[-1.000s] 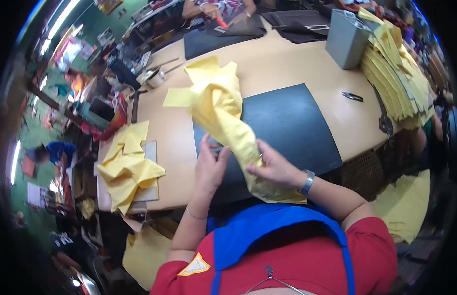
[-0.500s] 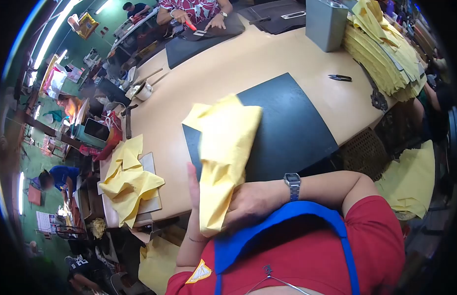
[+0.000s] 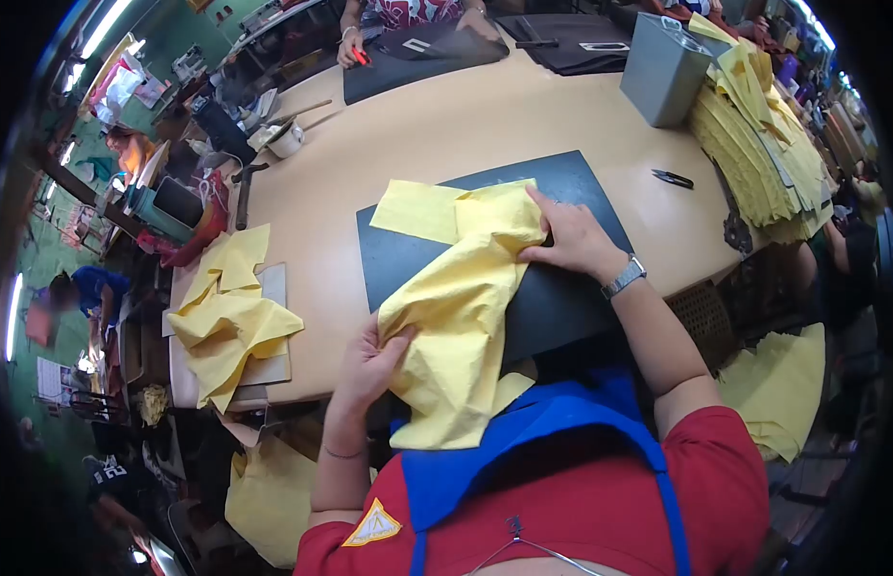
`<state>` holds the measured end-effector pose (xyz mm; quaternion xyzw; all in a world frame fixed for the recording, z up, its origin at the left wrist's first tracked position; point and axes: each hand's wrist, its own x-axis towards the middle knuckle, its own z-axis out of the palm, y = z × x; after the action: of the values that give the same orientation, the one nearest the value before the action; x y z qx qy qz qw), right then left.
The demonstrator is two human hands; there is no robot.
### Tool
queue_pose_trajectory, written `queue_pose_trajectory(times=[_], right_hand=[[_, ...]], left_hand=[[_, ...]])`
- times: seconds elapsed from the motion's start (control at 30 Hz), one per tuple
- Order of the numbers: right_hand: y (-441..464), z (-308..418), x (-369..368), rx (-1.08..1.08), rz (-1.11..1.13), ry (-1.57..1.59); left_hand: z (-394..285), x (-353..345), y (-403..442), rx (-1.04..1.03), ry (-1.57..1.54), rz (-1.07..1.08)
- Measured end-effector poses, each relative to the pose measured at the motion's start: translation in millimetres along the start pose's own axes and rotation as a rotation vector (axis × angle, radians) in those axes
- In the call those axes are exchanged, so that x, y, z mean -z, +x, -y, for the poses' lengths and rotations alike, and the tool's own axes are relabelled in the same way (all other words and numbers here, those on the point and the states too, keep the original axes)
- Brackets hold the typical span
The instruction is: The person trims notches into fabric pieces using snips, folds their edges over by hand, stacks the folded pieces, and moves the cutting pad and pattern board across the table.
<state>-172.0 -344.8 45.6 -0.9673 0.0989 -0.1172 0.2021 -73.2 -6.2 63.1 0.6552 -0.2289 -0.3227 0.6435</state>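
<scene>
A wrinkled piece of yellow cloth (image 3: 461,298) stretches between my two hands, its far part over the dark mat (image 3: 585,197) and its near end hanging toward my blue apron (image 3: 552,422). My left hand (image 3: 371,363) pinches the cloth's left edge, thumb on top. Farther out, my right hand (image 3: 576,235) grips the upper right corner between thumb and fingers. Those fingertips are partly hidden by the cloth.
More yellow cloth (image 3: 230,312) lies on a board at the table's left. Small snips (image 3: 673,179), a hammer (image 3: 245,197), a mug (image 3: 285,140), a grey metal can (image 3: 662,72) and a yellow stack (image 3: 749,154) stand around. Across the table, a person handles dark material (image 3: 422,60).
The bundled cloth has been spread wider. My right hand has moved from near my body out to its far right corner, and my left hand now grips its left edge.
</scene>
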Motion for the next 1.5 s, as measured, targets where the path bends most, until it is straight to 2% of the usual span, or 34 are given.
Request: queue_pose_trajectory(times=[0.07,0.2,0.23,0.33,0.37,0.4,0.5,0.53,0.57,0.63,0.67,0.7,0.73,0.77,0.8,0.87,0.93,1.03,1.07,1.1,1.2,1.23,1.33,1.37,1.47,1.5], right_hand=[[3,-3,7,-0.142,0.197,0.08],[-1,-5,19,0.102,-0.196,0.154],[-3,2,29,0.188,-0.38,0.253],[-30,21,83,0.431,-0.768,0.264],[-38,24,100,0.564,-0.868,0.244],[-49,43,125,0.584,-0.977,0.046],[-63,32,168,0.825,-0.854,0.168],[-50,25,174,0.734,-0.872,0.079],[-37,18,179,0.643,-0.884,-0.014],[9,28,184,0.273,-0.738,-0.053],[41,31,185,0.129,-0.589,0.068],[75,5,177,0.17,-0.632,-0.01],[104,-29,158,0.207,-0.673,-0.089],[118,-60,146,0.191,-0.625,-0.174],[119,-88,135,0.178,-0.576,-0.259],[95,-131,119,-0.109,-0.34,-0.203],[58,-193,93,-0.427,-0.168,-0.332],[-24,-244,63,-0.65,-0.124,-0.349],[-45,-248,58,-0.584,-0.172,-0.365],[-60,-249,57,-0.516,-0.226,-0.383],[-79,-238,60,-0.522,-0.261,-0.443],[-80,-241,59,-0.507,-0.253,-0.517],[-69,-249,63,-0.66,-0.273,-0.397],[-67,-248,61,-0.657,-0.361,-0.328],[-47,-240,56,-0.368,-0.853,0.081],[-41,-196,67,-0.443,-0.748,0.255]], left_hand=[[-16,9,-3,-0.064,0.207,0.03],[-56,19,-7,-0.434,0.668,-0.01],[-64,28,-13,-0.376,0.796,-0.08],[-90,33,-29,-0.683,0.778,-0.283],[-93,46,-36,-0.749,0.662,-0.25],[-95,60,-43,-0.814,0.545,-0.215],[-117,72,-33,-0.725,0.311,-0.132],[-126,73,-27,-0.68,0.243,-0.122],[-133,72,-2,-0.615,0.322,-0.115],[-132,60,60,-0.517,0.469,-0.152],[-120,59,93,-0.515,0.538,-0.194],[-96,65,129,-0.547,0.462,-0.164],[-69,69,156,-0.521,0.443,-0.225],[-56,63,162,-0.389,0.426,-0.236],[-31,68,174,-0.319,0.752,-0.357],[17,78,173,-0.367,1.103,-0.444],[32,68,141,-0.251,1.085,-0.48],[26,43,82,0.006,1.167,-0.493],[24,37,66,0.098,1.214,-0.484],[31,35,58,0.044,1.303,-0.535],[41,53,63,-0.018,1.138,-0.454],[26,48,68,0.084,1.116,-0.47],[25,64,85,-0.102,0.803,-0.541],[19,54,81,-0.064,0.458,-0.492],[-7,15,58,-0.003,0.38,-0.23],[-5,15,56,0.052,0.331,-0.174]])
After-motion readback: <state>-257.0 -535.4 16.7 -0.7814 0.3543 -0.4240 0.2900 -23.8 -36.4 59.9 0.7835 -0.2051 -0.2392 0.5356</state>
